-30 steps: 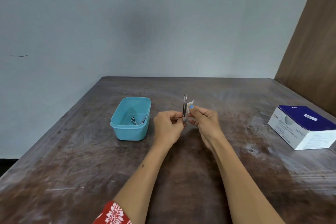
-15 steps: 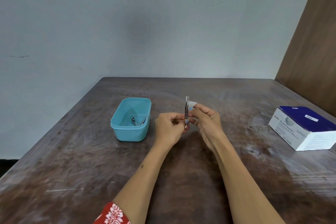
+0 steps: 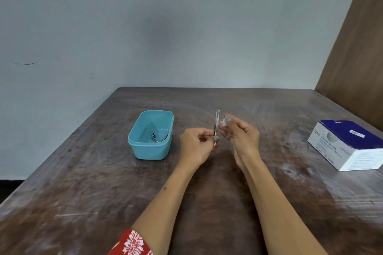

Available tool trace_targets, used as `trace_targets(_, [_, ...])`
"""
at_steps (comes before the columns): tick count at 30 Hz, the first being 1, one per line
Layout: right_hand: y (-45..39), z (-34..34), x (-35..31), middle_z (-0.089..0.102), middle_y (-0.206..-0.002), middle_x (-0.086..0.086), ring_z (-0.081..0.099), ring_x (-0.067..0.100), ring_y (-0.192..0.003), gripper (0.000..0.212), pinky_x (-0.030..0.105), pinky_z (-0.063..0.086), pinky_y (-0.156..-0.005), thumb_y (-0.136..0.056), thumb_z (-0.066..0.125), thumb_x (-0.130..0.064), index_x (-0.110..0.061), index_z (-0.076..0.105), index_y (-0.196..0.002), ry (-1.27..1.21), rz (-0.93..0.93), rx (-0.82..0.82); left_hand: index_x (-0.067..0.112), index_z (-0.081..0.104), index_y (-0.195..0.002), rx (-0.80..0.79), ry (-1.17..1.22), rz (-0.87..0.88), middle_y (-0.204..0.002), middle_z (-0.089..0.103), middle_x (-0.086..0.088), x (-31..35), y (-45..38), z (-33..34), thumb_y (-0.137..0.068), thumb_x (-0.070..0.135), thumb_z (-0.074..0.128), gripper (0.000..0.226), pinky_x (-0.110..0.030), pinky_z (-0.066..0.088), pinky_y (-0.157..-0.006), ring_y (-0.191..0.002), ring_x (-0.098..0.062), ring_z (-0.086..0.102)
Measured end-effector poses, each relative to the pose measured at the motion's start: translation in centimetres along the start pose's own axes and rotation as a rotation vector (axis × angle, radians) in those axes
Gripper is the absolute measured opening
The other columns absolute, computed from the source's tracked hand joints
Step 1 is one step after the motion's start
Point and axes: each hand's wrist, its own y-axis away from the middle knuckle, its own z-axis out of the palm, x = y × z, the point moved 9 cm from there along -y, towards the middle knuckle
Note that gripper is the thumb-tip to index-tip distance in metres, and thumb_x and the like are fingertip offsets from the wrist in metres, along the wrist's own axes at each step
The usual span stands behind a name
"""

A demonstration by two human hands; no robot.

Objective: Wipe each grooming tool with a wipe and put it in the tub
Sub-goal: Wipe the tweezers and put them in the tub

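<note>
My left hand (image 3: 196,145) pinches the lower end of slim metal tweezers (image 3: 216,122), which stand upright above the table. My right hand (image 3: 240,136) pinches a small white wipe (image 3: 223,122) between thumb and fingers, right beside the tweezers' upper half. Left of my hands stands the turquoise tub (image 3: 151,151); a metal nail clipper (image 3: 155,137) and another metal tool (image 3: 164,137) lie inside it.
A blue and white box of alcohol swabs (image 3: 348,145) sits at the right of the dark wooden table (image 3: 83,192). A brown wooden panel (image 3: 356,51) rises at the far right, and a pale wall stands behind the table.
My right hand with the wipe has slid up along the tweezers and now sits slightly off to their right. My left hand keeps its grip on the lower end.
</note>
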Motion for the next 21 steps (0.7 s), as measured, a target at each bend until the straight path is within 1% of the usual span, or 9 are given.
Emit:
trace_targets(3, [0.16,0.12,0.17,0.069,-0.085,0.011,0.070,0.019,-0.075,0.020,0.029,0.060,-0.069,-0.084,0.062,0.002,0.001,0.065,-0.105,-0.025,0.034,-0.023,0.006,0.071,-0.098,-0.005,-0.002,0.003,-0.077,0.070,-0.003,0.01,-0.01,0.03,-0.081,0.003,0.069,0.018,-0.024,0.059,-0.064,-0.068,-0.010,0.070])
trace_targets(5, [0.19,0.32,0.26,0.069,-0.085,0.011,0.070,0.018,-0.074,0.021,0.028,0.059,-0.069,-0.083,0.062,0.006,0.002,0.065,-0.104,-0.041,0.049,-0.039,0.005,0.071,-0.098,0.000,0.012,-0.002,-0.077,0.070,-0.004,-0.11,-0.11,-0.06,-0.080,0.002,0.069,0.018,-0.025,0.059,-0.065,-0.068,-0.012,0.070])
trace_targets(8, [0.02,0.36,0.35,0.069,-0.087,0.009,0.069,0.014,-0.074,0.022,0.026,0.059,-0.073,-0.082,0.060,0.012,0.003,0.066,-0.101,0.002,0.044,-0.048,0.005,0.071,-0.099,0.002,0.011,-0.008,-0.077,0.069,-0.002,-0.21,-0.15,-0.04,-0.080,0.003,0.069,0.019,-0.022,0.058,-0.063,-0.067,-0.010,0.070])
trace_targets(11, [0.01,0.25,0.40,0.069,-0.094,0.008,0.068,0.016,-0.081,0.027,0.026,0.058,-0.075,-0.082,0.053,0.017,-0.005,0.068,-0.091,0.037,0.045,-0.042,0.007,0.071,-0.098,-0.008,0.000,-0.010,-0.078,0.069,-0.001,-0.15,-0.08,0.08,-0.080,0.004,0.069,0.018,-0.019,0.057,-0.061,-0.069,-0.009,0.070])
trace_targets(13, [0.02,0.18,0.36,0.068,-0.096,0.009,0.066,0.018,-0.085,0.028,0.026,0.059,-0.075,-0.084,0.051,0.015,-0.006,0.069,-0.087,0.020,0.048,-0.030,0.007,0.071,-0.098,-0.010,0.008,-0.014,-0.079,0.070,-0.003,-0.17,-0.10,0.09,-0.080,0.004,0.069,0.018,-0.020,0.058,-0.062,-0.069,-0.010,0.070])
trace_targets(15, [0.00,0.22,0.34,0.067,-0.095,0.010,0.065,0.019,-0.085,0.026,0.025,0.059,-0.073,-0.086,0.050,0.014,-0.005,0.068,-0.085,0.003,0.047,-0.025,0.007,0.071,-0.098,-0.009,0.009,-0.016,-0.080,0.071,-0.005,-0.22,-0.11,0.08,-0.080,0.004,0.069,0.019,-0.022,0.058,-0.064,-0.070,-0.011,0.070])
trace_targets(17, [-0.01,0.34,0.35,0.066,-0.090,0.013,0.065,0.021,-0.082,0.026,0.023,0.058,-0.070,-0.086,0.049,0.014,-0.003,0.067,-0.081,-0.006,0.042,-0.031,0.007,0.071,-0.098,-0.008,0.011,-0.019,-0.079,0.071,-0.005,-0.26,-0.11,0.06,-0.080,0.004,0.069,0.018,-0.023,0.059,-0.064,-0.069,-0.011,0.071])
trace_targets(19, [0.07,0.40,0.34,0.066,-0.084,0.015,0.065,0.021,-0.078,0.025,0.021,0.057,-0.066,-0.085,0.050,0.014,-0.002,0.067,-0.078,-0.010,0.042,-0.040,0.007,0.071,-0.098,-0.006,0.012,-0.019,-0.078,0.070,-0.003,-0.24,-0.10,0.05,-0.080,0.004,0.069,0.018,-0.021,0.058,-0.063,-0.068,-0.010,0.071])
trace_targets(21, [0.18,0.42,0.28,0.068,-0.080,0.014,0.067,0.018,-0.072,0.023,0.020,0.057,-0.066,-0.084,0.052,0.014,-0.001,0.068,-0.076,0.002,0.044,-0.047,0.006,0.071,-0.098,-0.006,0.012,-0.019,-0.077,0.070,-0.002,-0.19,-0.07,0.03,-0.080,0.003,0.069,0.018,-0.020,0.058,-0.061,-0.066,-0.009,0.070])
